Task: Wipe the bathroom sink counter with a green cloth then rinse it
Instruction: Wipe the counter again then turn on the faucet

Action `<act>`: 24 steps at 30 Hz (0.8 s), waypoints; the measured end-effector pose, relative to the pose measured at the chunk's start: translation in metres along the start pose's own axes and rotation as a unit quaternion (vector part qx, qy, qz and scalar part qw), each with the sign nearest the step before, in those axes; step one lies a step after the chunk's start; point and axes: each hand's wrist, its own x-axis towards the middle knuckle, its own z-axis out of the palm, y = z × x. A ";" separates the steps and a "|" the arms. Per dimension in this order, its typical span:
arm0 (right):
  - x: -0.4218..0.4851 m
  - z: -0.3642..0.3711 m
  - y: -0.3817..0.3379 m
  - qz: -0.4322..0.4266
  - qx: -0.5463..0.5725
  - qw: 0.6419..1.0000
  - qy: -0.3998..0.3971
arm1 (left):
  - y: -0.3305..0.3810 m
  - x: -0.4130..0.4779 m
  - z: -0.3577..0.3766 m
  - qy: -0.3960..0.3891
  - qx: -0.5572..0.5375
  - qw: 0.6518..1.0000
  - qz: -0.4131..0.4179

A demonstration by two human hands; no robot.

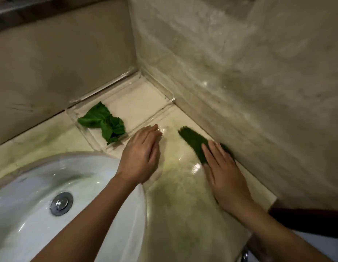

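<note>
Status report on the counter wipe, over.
Right hand flat, pressing dark green cloth on counter by wall. Left hand open, fingers at clear tray edge. Crumpled green cloth lies in tray; tray covers the corner.

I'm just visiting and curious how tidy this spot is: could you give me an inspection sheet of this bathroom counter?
Surface: counter, glossy, with greenish smears.
Job's things: green cloth flat on the counter by the right wall; sink with a metal drain plug at left.
Clutter: clear tray in the corner, holding a second, crumpled cloth.
Hands: left hand open, fingertips at the tray's edge; right hand flat on the green cloth.
Cables: nothing seen.
Surroundings: beige walls meeting in a corner.
</note>
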 end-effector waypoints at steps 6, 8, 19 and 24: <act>-0.066 -0.005 0.016 0.060 -0.021 0.998 0.020 | -0.004 0.012 0.018 0.001 0.005 1.000 -0.020; -0.041 -0.006 -0.003 0.062 -0.013 0.997 0.044 | -0.005 0.012 0.020 0.006 -0.008 0.999 -0.040; 0.025 0.013 -0.026 0.011 0.022 0.998 0.059 | -0.012 0.011 0.023 0.010 -0.011 0.999 -0.031; -0.093 -0.001 0.016 0.095 0.001 0.994 0.053 | -0.009 0.012 0.025 0.013 -0.002 0.999 -0.035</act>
